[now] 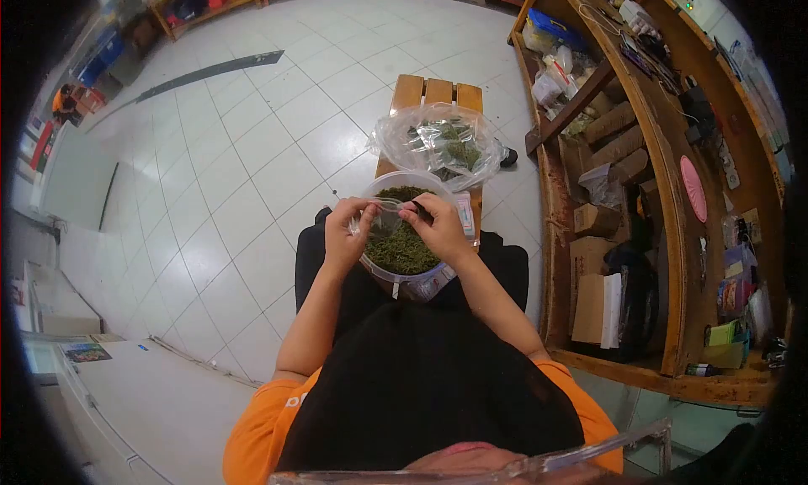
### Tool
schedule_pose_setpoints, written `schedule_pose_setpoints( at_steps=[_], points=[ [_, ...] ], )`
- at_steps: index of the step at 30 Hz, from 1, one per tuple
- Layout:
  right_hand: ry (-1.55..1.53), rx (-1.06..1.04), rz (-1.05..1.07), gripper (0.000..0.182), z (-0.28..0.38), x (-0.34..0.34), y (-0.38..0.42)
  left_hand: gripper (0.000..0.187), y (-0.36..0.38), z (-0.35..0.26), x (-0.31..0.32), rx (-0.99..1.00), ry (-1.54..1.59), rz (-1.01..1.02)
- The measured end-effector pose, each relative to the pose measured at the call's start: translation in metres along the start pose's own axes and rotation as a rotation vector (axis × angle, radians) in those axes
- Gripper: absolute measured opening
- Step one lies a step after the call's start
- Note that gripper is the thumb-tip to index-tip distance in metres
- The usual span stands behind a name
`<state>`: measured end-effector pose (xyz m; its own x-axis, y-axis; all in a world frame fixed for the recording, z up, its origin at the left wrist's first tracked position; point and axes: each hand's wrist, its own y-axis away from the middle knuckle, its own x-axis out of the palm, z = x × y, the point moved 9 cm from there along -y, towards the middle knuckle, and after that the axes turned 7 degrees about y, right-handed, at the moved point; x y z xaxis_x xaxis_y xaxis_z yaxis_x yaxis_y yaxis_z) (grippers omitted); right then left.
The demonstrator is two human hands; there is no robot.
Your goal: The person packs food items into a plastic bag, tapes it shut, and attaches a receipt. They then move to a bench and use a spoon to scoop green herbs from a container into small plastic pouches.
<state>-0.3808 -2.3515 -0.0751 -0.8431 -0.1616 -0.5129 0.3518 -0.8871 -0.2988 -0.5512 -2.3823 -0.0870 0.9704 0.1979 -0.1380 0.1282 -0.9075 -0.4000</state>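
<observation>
My left hand [347, 226] is closed in a pinch on one edge of a small clear plastic bag [389, 205]. Opposite it, my right hand [438, 224] pinches the bag's other side, and a thin dark object [423, 214] shows between its fingers; its kind I cannot make out. Both hands are above a round translucent tub [396, 276] between my knees. Dark green, shredded plant material [399, 246] fills much of the tub. Beyond it, a large clear plastic bag [442, 140] with more green plant matter lies on a slatted wooden bench [410, 91].
A small white and pink box [464, 213] sits on the bench beside the tub. To the right stands a wooden shelf unit [673, 317] with cardboard boxes [596, 220] and bags. White cabinets [160, 409] are at lower left. Another person [63, 103] is far left.
</observation>
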Motion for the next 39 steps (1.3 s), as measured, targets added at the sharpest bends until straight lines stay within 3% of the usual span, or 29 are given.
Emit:
schedule_pose_setpoints(
  at_steps=[5,7,9,10,13,17,18,21,23,25,28,29,31,33,36,39],
  points=[
    [-0.067,0.027,0.021,0.013,-0.007,0.006,0.006,0.005,0.004,-0.001,0.0,-0.084,0.078,0.027],
    [-0.057,0.046,0.034,0.014,-0.004,0.007,0.006,0.007,0.003,-0.008,0.001,0.012,-0.034,0.075],
    [0.054,-0.241,-0.055,0.015,0.026,0.005,0.006,0.008,0.001,-0.021,0.008,0.105,-0.089,0.13],
    [0.055,-0.239,-0.056,0.015,0.027,0.007,0.006,0.009,0.002,-0.034,0.014,0.199,-0.144,0.185],
    [0.066,-0.211,-0.038,0.017,0.027,0.011,0.008,0.01,0.002,-0.043,0.02,0.259,-0.215,0.241],
    [0.137,0.035,0.104,0.027,0.002,0.022,0.009,0.01,0.002,-0.054,0.018,0.302,-0.317,0.236],
    [0.158,0.138,0.173,0.03,-0.008,0.027,0.01,0.009,0.0,-0.052,0.015,0.267,-0.291,0.225],
    [-0.049,0.009,0.195,0.033,0.004,0.03,0.008,0.013,-0.002,-0.038,0.01,0.171,-0.207,0.199],
    [-0.051,0.081,0.237,0.032,-0.015,0.035,0.008,0.017,0.001,-0.028,0.01,0.107,-0.149,0.187],
    [-0.052,0.152,0.274,0.031,-0.034,0.036,0.005,0.037,-0.001,-0.027,-0.001,0.037,-0.026,-0.007],
    [-0.52,0.521,-0.167,0.027,-0.078,0.002,0.004,0.054,0.004,-0.005,0.011,-0.131,0.19,0.115],
    [-0.521,0.521,-0.167,0.027,-0.082,-0.002,0.004,0.054,0.005,-0.002,0.012,-0.131,0.19,0.115],
    [-0.62,0.562,-0.103,0.024,-0.077,-0.001,0.003,0.055,0.017,0.023,0.036,-0.465,0.513,0.247],
    [-0.523,0.542,-0.098,0.017,-0.055,0.0,0.011,0.056,0.023,0.025,0.05,-0.535,0.549,0.313],
    [-0.174,-0.07,0.164,0.017,0.017,0.01,0.006,0.057,0.04,0.026,0.07,-0.828,0.757,0.392],
    [-0.046,0.001,0.21,0.016,0.02,0.012,0.011,0.05,0.04,0.016,0.071,-0.841,0.754,0.418]
  ],
)
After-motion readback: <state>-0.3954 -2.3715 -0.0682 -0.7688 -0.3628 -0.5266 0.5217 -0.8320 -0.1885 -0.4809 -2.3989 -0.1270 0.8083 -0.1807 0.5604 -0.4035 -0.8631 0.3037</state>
